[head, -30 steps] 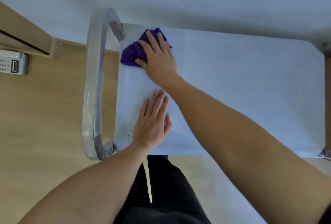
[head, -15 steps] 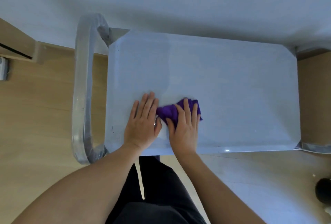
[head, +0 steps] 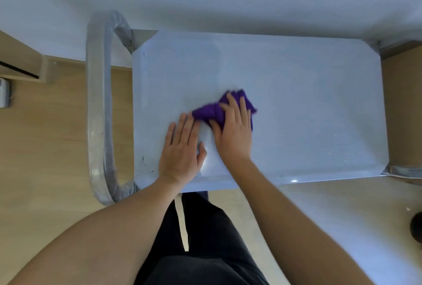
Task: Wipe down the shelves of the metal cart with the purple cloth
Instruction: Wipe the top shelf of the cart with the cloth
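Pressing the purple cloth point(head: 206, 112) onto the metal cart's top shelf point(head: 308, 93), near its middle.
Fingers straight, the right hand point(head: 234, 134) lies open on the cloth; the left hand point(head: 181, 150) rests flat on the shelf just left of it. Soft, light bunched fabric should slide easily on smooth metal, so palm pressure suits better than pinching. No legible writing.

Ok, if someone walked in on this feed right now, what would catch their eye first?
The purple cloth stands out most, bunched under the right hand, which presses it onto the middle of the cart's pale top shelf. The left hand lies flat on the shelf just beside it. The cart's plastic-wrapped handle curves along the left end.
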A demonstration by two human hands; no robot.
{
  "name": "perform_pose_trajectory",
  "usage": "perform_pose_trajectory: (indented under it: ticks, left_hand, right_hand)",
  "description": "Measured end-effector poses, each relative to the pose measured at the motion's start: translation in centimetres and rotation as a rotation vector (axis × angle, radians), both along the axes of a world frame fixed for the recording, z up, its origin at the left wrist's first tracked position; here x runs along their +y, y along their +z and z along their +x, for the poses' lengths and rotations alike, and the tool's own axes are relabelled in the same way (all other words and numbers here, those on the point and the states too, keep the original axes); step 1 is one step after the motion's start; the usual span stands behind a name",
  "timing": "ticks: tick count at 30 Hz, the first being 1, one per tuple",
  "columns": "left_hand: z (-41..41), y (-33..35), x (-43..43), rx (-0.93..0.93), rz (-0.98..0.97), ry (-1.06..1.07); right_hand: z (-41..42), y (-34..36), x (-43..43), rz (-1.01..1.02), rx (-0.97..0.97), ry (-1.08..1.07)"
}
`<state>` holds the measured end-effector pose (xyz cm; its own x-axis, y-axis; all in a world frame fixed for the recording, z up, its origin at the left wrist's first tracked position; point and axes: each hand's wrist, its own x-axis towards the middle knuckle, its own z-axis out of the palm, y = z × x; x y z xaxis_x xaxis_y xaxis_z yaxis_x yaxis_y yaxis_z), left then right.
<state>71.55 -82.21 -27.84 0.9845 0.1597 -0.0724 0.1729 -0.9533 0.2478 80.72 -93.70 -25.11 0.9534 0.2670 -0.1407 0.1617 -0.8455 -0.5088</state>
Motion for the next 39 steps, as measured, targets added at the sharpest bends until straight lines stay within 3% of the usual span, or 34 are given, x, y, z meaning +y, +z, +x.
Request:
perform_pose_trajectory:
  ticks: [5,13,16,27,32,39]
  left_hand:
    - [0.0,-0.3,0.1,0.026,0.011,-0.028]
    - [-0.3,-0.3,0.0,-0.035,0.027,-0.015]
    - [-0.2,-0.2,0.2,-0.035,0.005,-0.006]
    - [-0.2,-0.6,0.1,0.012,-0.002,-0.024]
    - [-0.1,1.2,-0.1,0.074,-0.009,-0.052]
    - [1.9,4.7,-1.6,0.124,-0.017,-0.144]
  right_hand:
    - [-6.3,0.2,-2.9,-0.053,0.029,-0.070]
    - [10.9,-0.5,3.8,-0.071,0.047,0.002]
    - [12.6,-0.3,4.0,-0.049,0.054,0.038]
    - [-3.8,-0.4,-5.3,-0.029,-0.014,-0.013]
    - [-5.4,2.7,-8.3,0.099,0.051,-0.045]
    - [-4.8,8.5,-13.3,0.185,-0.049,-0.215]
